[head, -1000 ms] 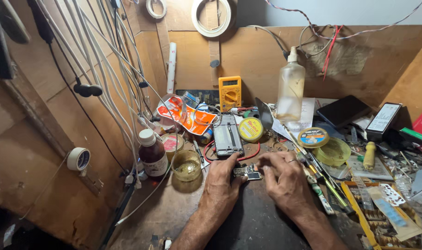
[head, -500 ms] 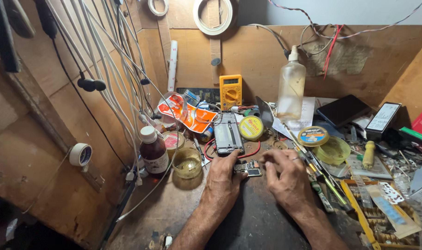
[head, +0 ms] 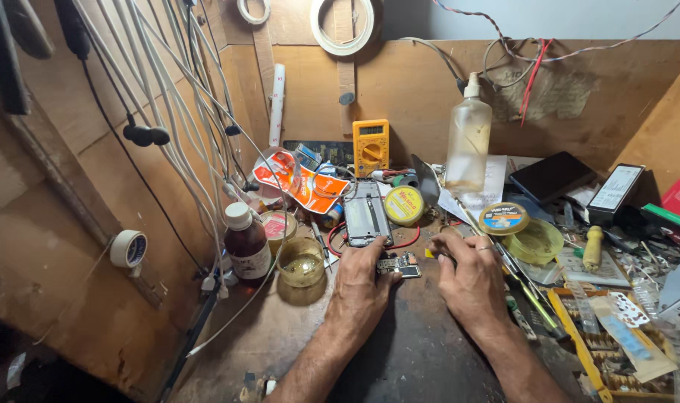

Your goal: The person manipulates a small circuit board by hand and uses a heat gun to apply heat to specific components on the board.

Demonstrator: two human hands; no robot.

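A small circuit board, dark with tiny metal parts on it, lies on the surface between the two hands, just in front of an opened phone frame that lies face up with a red wire looped beside it. The left hand has its grip clamped on the board's left end, fingertips pinching it against the surface. The right hand rests just beside the board's right end, fingers curled; whether its grip actually closes on the board cannot be told.

To the left stands a brown bottle with a white cap, and next to it a small glass jar holding a yellowish liquid. A tall clear squeeze bottle, nearly empty and stained, stands near the back wall. A round yellow tin lies shut by the phone frame; a green open tin sits to the right, its blue-labelled lid near it.

The surface is dark, worn and crowded with tools. A yellow multimeter leans on the wooden back wall, white cables hang at the left, and tape rolls hang above
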